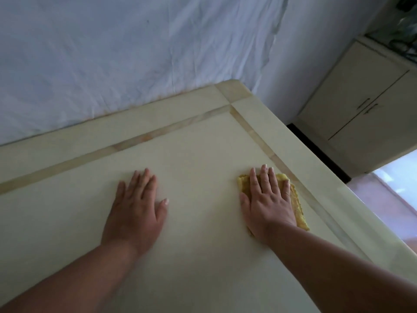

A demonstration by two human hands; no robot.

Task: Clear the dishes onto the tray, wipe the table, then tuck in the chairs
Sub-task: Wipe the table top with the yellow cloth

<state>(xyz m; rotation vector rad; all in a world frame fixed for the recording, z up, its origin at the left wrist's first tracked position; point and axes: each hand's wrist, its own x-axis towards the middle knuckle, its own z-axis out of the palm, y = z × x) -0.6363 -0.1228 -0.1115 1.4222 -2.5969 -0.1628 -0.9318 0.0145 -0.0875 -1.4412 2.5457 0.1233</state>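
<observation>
Right hand [268, 202] flat with straight fingers on yellow cloth [299, 211], cloth mostly hidden beneath the palm, left hand [135, 208] flat and spread on cream worktop [198, 143], beside it, both forearms cut off below

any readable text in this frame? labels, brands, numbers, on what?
None: no word, label, brand, number or sign shows anywhere.
Yellow cloth under the right hand: plain, no tag visible.
Table, where the left hand rests flat: inlaid stripes only.
Cabinet: plain doors with handles.
White sheet behind the table: unprinted.
</observation>
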